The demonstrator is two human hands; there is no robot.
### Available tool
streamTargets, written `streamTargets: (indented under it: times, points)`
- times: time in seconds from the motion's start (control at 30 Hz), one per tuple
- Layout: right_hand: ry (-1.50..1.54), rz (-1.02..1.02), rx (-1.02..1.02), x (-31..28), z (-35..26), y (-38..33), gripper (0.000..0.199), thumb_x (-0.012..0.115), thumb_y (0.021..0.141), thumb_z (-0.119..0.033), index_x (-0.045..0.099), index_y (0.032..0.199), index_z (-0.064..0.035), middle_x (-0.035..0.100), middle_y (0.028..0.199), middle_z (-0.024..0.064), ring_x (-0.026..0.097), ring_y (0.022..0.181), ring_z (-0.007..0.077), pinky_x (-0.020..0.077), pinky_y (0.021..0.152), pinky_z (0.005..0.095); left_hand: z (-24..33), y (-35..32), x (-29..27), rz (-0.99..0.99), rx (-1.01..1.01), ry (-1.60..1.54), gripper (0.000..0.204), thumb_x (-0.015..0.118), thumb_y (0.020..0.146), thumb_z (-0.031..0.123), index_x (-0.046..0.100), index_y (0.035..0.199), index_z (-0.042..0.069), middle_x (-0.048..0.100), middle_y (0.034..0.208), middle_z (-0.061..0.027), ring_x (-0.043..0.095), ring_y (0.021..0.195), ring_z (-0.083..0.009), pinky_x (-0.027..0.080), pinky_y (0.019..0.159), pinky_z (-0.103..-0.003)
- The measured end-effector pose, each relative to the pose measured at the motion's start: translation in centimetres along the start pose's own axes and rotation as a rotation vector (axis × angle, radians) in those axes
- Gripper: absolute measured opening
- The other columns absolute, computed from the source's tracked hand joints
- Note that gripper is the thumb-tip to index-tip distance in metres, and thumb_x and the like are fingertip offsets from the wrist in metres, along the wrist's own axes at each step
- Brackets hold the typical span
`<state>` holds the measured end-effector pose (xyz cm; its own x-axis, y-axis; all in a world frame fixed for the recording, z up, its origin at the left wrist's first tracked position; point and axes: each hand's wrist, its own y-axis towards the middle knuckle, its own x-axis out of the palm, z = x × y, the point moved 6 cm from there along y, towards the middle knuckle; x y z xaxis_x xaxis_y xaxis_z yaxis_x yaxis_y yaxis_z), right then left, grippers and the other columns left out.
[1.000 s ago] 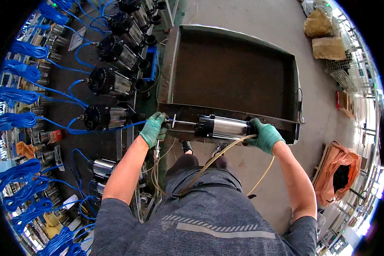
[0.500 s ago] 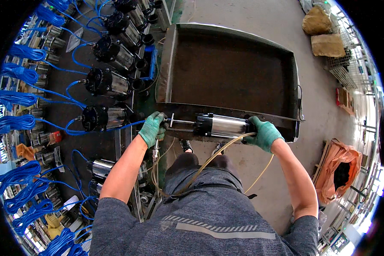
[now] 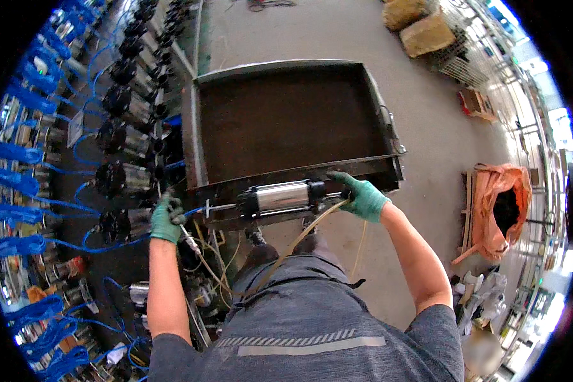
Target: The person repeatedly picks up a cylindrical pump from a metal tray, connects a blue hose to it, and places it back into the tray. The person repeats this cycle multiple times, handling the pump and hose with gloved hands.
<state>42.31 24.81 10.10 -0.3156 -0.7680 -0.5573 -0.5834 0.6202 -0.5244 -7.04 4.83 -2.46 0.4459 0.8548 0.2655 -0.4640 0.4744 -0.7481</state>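
Green-gloved, the right hand (image 3: 365, 200) was placed at the right end of a silver-and-black cylinder (image 3: 282, 198), with its forefinger stretched forward. Whether its fingers were clamped on the cylinder could not be told, as part of the grasp was hidden. The cylinder was positioned crosswise at the near side of a dark metal tub (image 3: 293, 121), and whether it was supported there could not be made out.

A thin metal rod (image 3: 224, 207) was pointed leftward from the cylinder, with a small crossbar (image 3: 208, 208) fitted near its tip. To the left of the crossbar, and apart from it, the left hand (image 3: 165, 223) was held, also in a green glove, its fingers curled around a pale hose fitting (image 3: 189, 240).

A yellowish hose (image 3: 312, 232) was stretched from beside the right hand toward the waist of a grey shirt (image 3: 286, 318). Along the left, black-and-silver motors (image 3: 122, 178) were lined up in a row, and bundled blue cables (image 3: 16, 213) were spread beyond them. On the right, an orange sack (image 3: 490, 232) was set with its dark contents exposed.
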Motion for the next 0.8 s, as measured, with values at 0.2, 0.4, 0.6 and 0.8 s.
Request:
streamTargets:
  times: [0.2,0.4,0.6,0.8]
  points:
    - [-0.228,0.156,-0.019,-5.0,9.3,-8.1,0.042,0.075,0.082,-0.005,0.068,0.123,-0.0130,0.074,0.099,0.0130,0.072,0.090,0.0283,0.0572,0.081,0.0405,1.1,-2.4,15.5,-0.343,0.118,-0.393,0.015,0.063,0.102,0.016,0.066,0.116,0.012,0.056,0.082,-0.0025,0.041,0.059,-0.0091,0.035,0.051,-0.024]
    - [-0.358,0.131,0.078,-5.1,10.4,-13.7,0.052,0.079,0.081,-0.020,0.063,0.130,-0.0183,0.072,0.093,0.0140,0.069,0.086,0.0374,0.0559,0.077,0.0462,-13.3,-12.9,35.8,-0.524,-0.046,-0.316,0.010,0.062,0.097,0.006,0.063,0.104,0.013,0.058,0.079,-0.0046,0.056,0.067,-0.0168,0.051,0.062,-0.033]
    - [-0.245,0.275,0.203,-4.9,11.2,-14.7,0.039,0.070,0.092,-0.033,0.057,0.121,-0.0113,0.071,0.093,0.0207,0.068,0.087,0.0435,0.0533,0.075,0.0541,-28.4,-22.6,42.4,-0.788,-0.275,0.136,0.031,0.064,0.099,0.020,0.046,0.125,0.018,0.067,0.101,-0.0104,0.070,0.091,-0.0292,0.061,0.080,-0.049]
    - [-0.485,0.527,0.465,-6.3,22.1,-16.3,0.021,0.057,0.099,-0.030,0.059,0.106,-0.0097,0.071,0.092,0.0204,0.068,0.083,0.0447,0.0530,0.071,0.0568,-28.0,-22.5,40.8,-1.004,-0.010,0.747,0.057,0.061,0.104,0.023,0.036,0.152,0.007,0.064,0.132,-0.0102,0.063,0.116,-0.0220,0.056,0.091,-0.040]
